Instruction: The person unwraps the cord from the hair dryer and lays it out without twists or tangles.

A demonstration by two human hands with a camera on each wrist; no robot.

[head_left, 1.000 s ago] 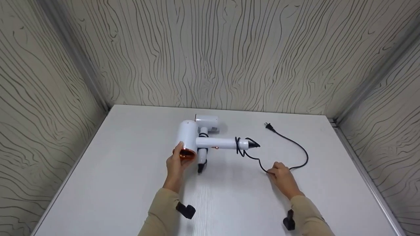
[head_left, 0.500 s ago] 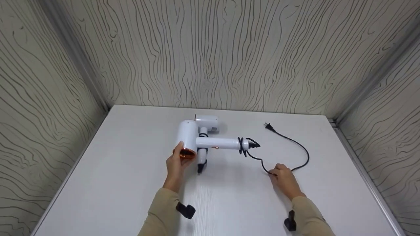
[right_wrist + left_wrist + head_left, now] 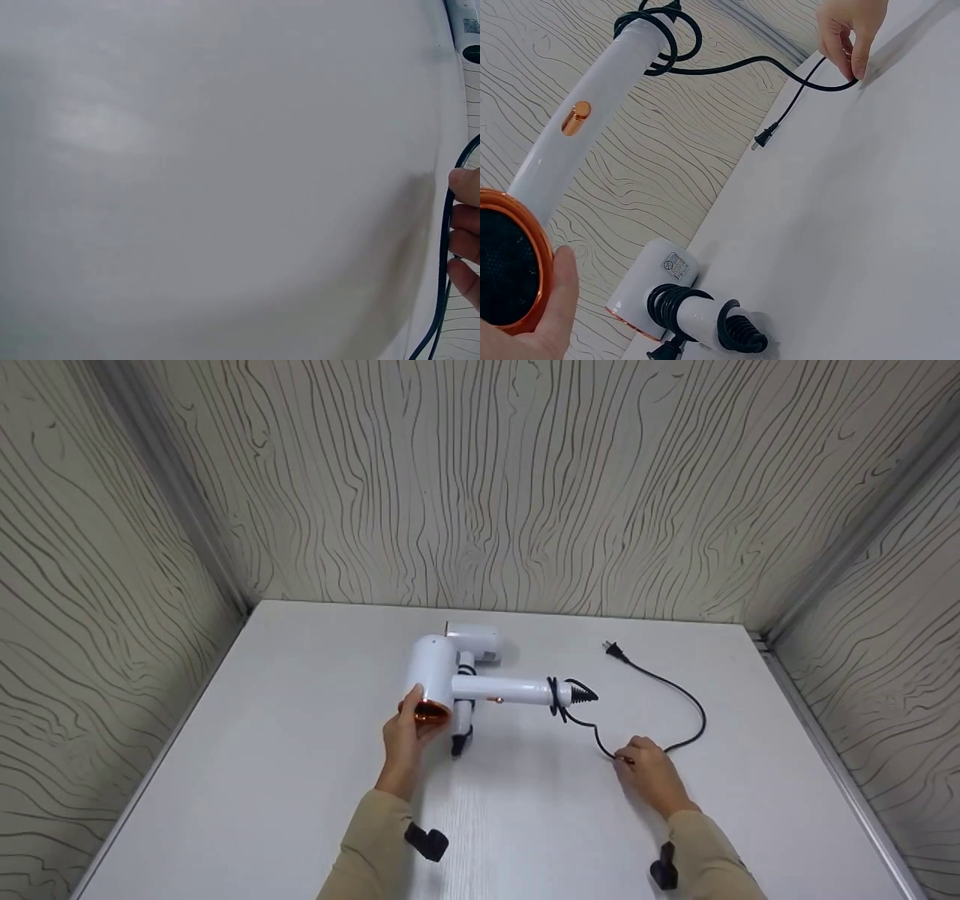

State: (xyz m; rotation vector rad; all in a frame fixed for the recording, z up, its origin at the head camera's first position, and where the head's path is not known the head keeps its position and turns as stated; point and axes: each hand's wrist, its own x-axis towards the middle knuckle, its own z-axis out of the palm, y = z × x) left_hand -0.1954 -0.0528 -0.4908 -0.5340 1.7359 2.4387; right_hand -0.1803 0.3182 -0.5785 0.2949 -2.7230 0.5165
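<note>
My left hand [image 3: 403, 742] grips a white hair dryer [image 3: 502, 688] by its barrel, near the orange rim. Its handle points right, raised off the table. Black cord loops [image 3: 656, 37] wind loosely round the handle's end in the left wrist view. My right hand [image 3: 651, 776] pinches the cord [image 3: 686, 699] low over the table, to the right of the handle. Beyond that hand the cord curves back to a two-pin plug [image 3: 615, 650] lying on the table. Only the fingers [image 3: 466, 244] of the right hand show at the edge of its wrist view.
Behind the held dryer, a second white hair dryer [image 3: 474, 641] lies on the white table [image 3: 315, 720], partly hidden. Its black cord [image 3: 673, 307] is wound round its handle. Wood-patterned panels [image 3: 480, 495] stand at the back and both sides.
Loops on the handle have slid slightly towards its end and bunched together. The right hand has shifted a little to the right with the cord. The left hand has barely moved.
</note>
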